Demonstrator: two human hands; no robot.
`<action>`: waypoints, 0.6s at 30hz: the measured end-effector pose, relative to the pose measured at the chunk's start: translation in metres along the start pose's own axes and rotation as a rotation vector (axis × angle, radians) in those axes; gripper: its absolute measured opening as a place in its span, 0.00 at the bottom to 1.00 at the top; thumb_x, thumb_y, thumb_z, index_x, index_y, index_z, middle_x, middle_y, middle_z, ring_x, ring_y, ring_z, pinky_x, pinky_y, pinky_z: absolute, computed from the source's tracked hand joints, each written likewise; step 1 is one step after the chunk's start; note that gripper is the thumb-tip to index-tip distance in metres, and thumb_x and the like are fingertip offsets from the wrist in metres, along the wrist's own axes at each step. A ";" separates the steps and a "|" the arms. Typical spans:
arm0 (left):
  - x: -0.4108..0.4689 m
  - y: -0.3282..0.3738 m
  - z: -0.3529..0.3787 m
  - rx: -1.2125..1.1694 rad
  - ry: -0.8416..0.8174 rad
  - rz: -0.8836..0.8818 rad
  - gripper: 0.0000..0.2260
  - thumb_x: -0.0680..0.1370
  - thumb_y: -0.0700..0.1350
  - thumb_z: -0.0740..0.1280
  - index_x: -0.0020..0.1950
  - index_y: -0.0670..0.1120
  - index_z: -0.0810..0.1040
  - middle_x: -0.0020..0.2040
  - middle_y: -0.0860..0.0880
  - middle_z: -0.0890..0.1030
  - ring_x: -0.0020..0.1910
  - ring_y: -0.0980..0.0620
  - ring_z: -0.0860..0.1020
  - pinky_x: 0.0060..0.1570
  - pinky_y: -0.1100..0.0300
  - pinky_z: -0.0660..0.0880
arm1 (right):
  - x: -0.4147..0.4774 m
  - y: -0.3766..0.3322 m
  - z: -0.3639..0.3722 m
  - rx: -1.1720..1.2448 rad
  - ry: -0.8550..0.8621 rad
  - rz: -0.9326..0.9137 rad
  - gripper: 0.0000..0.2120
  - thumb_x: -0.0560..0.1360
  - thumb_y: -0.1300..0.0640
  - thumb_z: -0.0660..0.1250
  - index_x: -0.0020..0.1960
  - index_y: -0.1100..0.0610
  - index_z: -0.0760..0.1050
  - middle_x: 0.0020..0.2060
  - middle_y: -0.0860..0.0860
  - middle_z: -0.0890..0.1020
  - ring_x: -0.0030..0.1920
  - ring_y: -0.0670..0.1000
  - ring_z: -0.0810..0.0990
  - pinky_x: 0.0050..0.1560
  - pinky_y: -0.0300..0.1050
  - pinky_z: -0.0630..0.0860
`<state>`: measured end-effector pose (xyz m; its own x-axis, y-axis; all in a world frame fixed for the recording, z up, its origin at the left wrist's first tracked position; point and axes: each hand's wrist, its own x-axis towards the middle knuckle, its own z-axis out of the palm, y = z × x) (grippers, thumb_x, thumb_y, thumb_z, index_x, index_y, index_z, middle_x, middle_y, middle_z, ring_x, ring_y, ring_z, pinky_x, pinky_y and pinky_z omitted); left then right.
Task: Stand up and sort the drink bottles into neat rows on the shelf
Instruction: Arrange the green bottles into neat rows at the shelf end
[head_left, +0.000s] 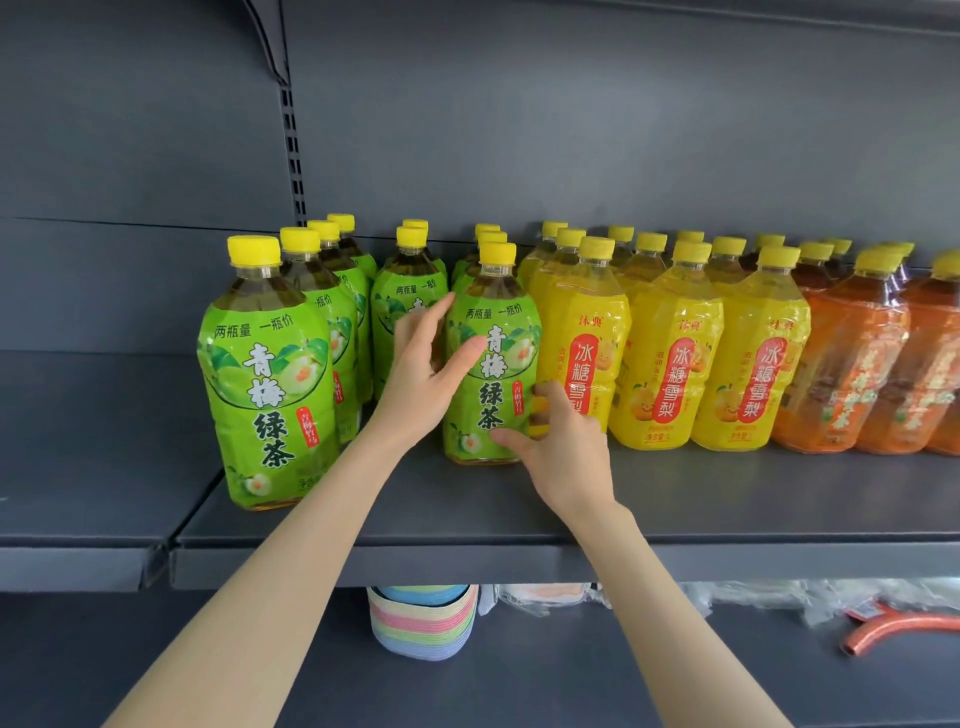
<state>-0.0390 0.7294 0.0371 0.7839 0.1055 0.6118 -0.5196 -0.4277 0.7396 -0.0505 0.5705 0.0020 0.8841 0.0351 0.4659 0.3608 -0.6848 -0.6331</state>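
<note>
Green-label tea bottles with yellow caps stand in three rows on the dark grey shelf (727, 499). The front bottle of the third green row (493, 332) stands upright between my hands. My left hand (423, 374) lies against its left side, fingers relaxed, thumb on the label. My right hand (558, 447) curls round its lower right side, thumb across the front near the base. The front bottle of the left green row (267, 374) stands further forward than the others. Yellow pear-drink bottles (670, 353) fill the rows to the right, then orange-label bottles (852, 364).
The shelf's front lip (467, 564) runs across below the bottles. To the left lies a bare neighbouring shelf (88, 467). On the lower shelf sit a striped stack of hats (422, 621), plastic-wrapped goods (753, 597) and an orange curved tube (898, 626).
</note>
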 end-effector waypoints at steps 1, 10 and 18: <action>0.000 -0.002 0.000 0.002 -0.027 -0.020 0.29 0.78 0.50 0.65 0.76 0.51 0.57 0.67 0.47 0.62 0.68 0.52 0.65 0.68 0.55 0.66 | 0.003 0.000 0.000 -0.022 0.008 -0.005 0.29 0.70 0.44 0.74 0.65 0.54 0.70 0.51 0.54 0.83 0.49 0.57 0.82 0.48 0.53 0.80; 0.000 -0.011 0.008 -0.109 0.050 -0.062 0.27 0.76 0.45 0.68 0.73 0.45 0.63 0.66 0.53 0.71 0.60 0.64 0.70 0.49 0.78 0.70 | 0.011 0.006 0.009 -0.128 0.052 -0.071 0.29 0.75 0.43 0.69 0.70 0.53 0.64 0.48 0.54 0.83 0.46 0.57 0.82 0.44 0.45 0.75; 0.000 -0.018 0.013 -0.095 -0.014 -0.029 0.28 0.79 0.44 0.65 0.76 0.43 0.59 0.70 0.50 0.71 0.68 0.57 0.69 0.68 0.53 0.68 | 0.014 0.006 0.012 -0.201 0.053 -0.126 0.39 0.77 0.44 0.66 0.79 0.47 0.46 0.49 0.55 0.83 0.44 0.56 0.82 0.47 0.51 0.79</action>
<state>-0.0252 0.7257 0.0200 0.8037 0.1040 0.5859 -0.5255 -0.3378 0.7808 -0.0326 0.5755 -0.0031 0.8171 0.0953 0.5685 0.3965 -0.8088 -0.4343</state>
